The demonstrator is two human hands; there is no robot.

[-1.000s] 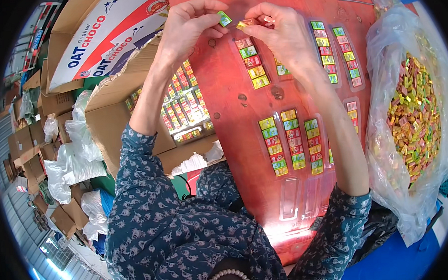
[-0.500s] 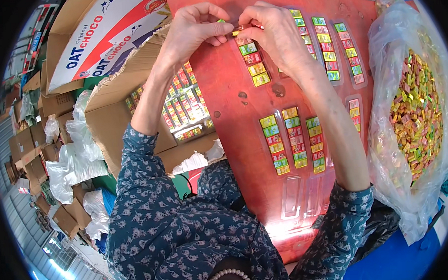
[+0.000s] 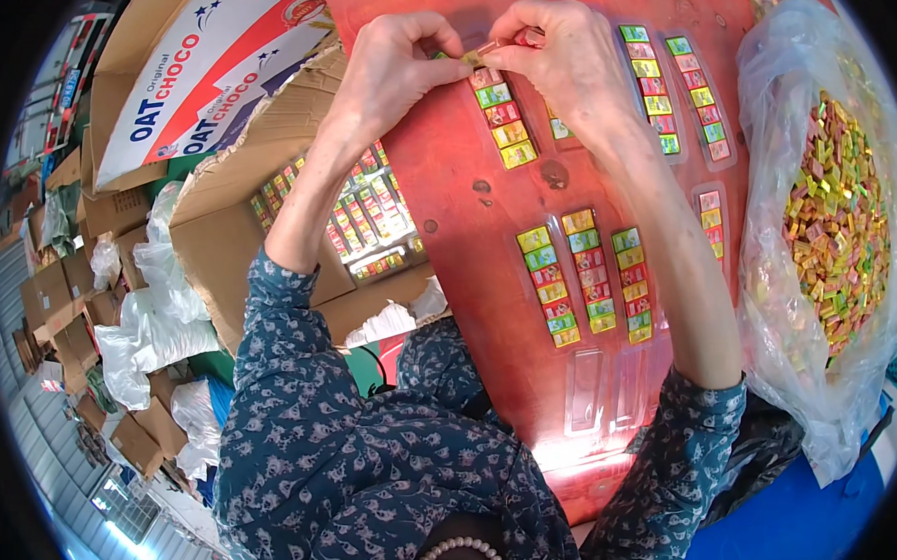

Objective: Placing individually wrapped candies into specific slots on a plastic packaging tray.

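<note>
At the far end of the red table, my left hand (image 3: 399,67) and my right hand (image 3: 564,70) meet over the upper end of a narrow clear plastic tray. A row of small wrapped candies (image 3: 502,114) in red, yellow and green fills that tray. My left fingers are pinched, with a bit of green showing behind them. A small yellowish wrapped candy (image 3: 474,58) sits between the two hands' fingertips, pinched by my right hand. Something reddish also shows by the right fingers. My right hand partly covers another tray behind it.
More filled trays (image 3: 650,91) stand at the right, and others (image 3: 549,286) lie nearer. Unfilled clear trays (image 3: 586,394) lie towards the front. A plastic bag (image 3: 837,233) of loose candies stands right. On the left, a cardboard box (image 3: 221,225) holds packed trays.
My right hand has shifted slightly, and the fingertips of both hands have come closer together over the tray's upper end. The nearby trays look almost the same.
</note>
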